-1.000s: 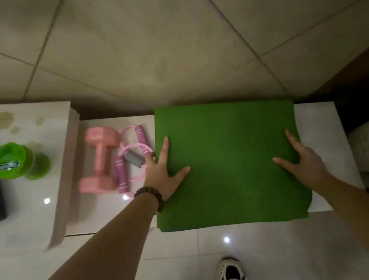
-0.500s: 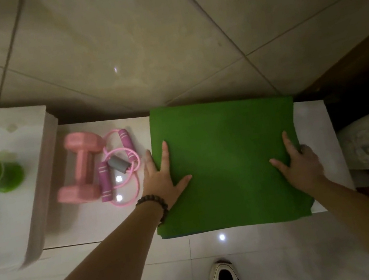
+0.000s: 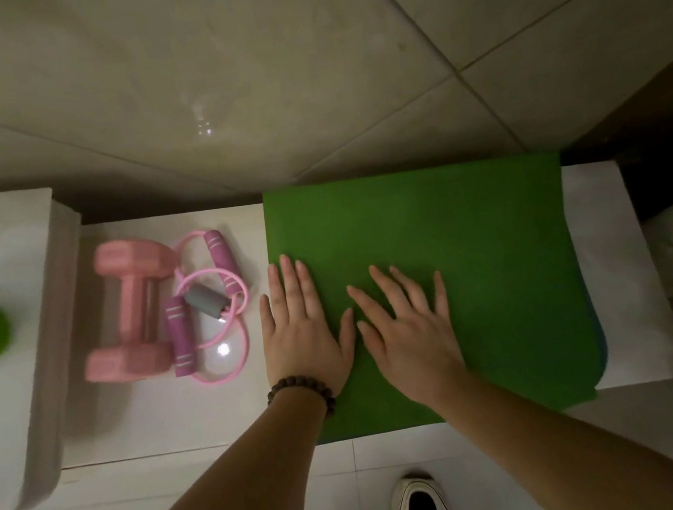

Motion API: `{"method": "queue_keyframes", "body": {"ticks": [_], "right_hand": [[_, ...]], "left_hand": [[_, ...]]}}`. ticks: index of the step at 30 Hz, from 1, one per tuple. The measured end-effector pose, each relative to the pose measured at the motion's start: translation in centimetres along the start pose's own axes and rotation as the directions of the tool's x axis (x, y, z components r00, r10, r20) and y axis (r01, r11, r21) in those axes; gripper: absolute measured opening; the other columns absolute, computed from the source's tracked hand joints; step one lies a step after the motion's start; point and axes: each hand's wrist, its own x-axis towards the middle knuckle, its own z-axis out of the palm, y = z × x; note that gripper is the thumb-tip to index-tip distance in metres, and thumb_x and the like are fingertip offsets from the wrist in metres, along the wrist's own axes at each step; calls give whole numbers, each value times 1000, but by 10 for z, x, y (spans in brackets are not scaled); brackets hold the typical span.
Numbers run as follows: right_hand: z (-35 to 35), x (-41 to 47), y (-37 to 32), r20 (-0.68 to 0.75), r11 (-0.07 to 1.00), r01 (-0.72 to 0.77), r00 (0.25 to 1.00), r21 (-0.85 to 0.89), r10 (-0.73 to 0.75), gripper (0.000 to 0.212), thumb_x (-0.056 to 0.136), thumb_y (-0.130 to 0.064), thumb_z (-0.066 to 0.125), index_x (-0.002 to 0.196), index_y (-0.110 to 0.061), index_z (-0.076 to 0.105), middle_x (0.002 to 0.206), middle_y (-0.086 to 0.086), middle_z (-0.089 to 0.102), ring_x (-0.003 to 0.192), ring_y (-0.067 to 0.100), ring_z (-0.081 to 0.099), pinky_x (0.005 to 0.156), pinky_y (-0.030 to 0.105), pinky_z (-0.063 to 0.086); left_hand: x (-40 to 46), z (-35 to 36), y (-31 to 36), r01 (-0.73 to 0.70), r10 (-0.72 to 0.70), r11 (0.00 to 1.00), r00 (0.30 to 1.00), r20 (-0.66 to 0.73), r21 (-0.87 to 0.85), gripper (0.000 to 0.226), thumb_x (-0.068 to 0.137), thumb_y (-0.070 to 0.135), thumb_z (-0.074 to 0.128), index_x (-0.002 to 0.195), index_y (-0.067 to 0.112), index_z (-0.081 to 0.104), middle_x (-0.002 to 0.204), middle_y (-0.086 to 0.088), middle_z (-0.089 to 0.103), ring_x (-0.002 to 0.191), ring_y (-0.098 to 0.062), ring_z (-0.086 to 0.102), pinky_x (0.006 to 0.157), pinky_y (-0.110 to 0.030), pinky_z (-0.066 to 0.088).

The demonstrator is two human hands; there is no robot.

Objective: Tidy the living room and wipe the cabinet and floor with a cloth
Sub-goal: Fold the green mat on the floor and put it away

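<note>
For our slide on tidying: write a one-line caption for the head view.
Both flat hands, left hand and right hand, press the green mat beside a pink dumbbell.

Both arms are reaching in from six o'clock. The left hand (image 3: 301, 333) is lying palm down, fingers straight and pointing to twelve. The right hand (image 3: 412, 326) is lying flat just beside it, fingers spreading toward eleven, thumbs nearly touching.

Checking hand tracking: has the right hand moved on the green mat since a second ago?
Yes. The right hand slid from the green mat's right edge toward its left side, now lying flat beside the left hand.
</note>
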Motion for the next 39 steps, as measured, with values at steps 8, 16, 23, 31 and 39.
{"method": "queue_keyframes", "body": {"ticks": [8,16,23,31,39], "right_hand": [[-25,121,2,11,995,-52,999,-86,53,61,97,-57,8,151,-32,-5,160,-3,-12,145,19,-18,110,64,-12],[-43,98,71,-100,962,-269,959,-38,265,65,94,-61,7,151,-31,-6,159,2,-15,146,19,-14,112,60,-11],[-36,69,139,150,875,-485,865,-2,480,67,92,-65,4,150,-35,-13,159,3,-16,146,21,-13,115,60,-2],[0,-59,50,-47,992,-123,991,-26,122,62,98,-56,12,153,-26,6,161,4,0,148,25,0,113,62,0],[20,-74,96,-17,930,-341,940,-135,342,66,95,-60,8,152,-28,-2,160,6,-6,147,24,-5,112,65,-1]], "left_hand": [[1,-1,2,31,-31,999,999,10,38,84,92,63,13,152,7,-6,161,-11,-6,148,-26,-9,119,-48,13],[1,-1,3,37,-37,998,999,6,45,84,91,62,13,153,7,-1,161,-11,0,149,-27,-3,118,-49,17],[0,-1,3,33,-34,997,999,13,69,84,90,62,11,153,6,-1,161,-12,1,149,-27,-1,119,-48,16],[-2,0,1,31,-32,998,999,9,59,85,90,62,14,153,7,-1,161,-11,0,149,-26,-3,119,-49,15],[-4,0,0,32,-34,998,999,17,60,85,90,61,16,153,7,-3,162,-11,-2,149,-27,-3,119,-48,14]]}}
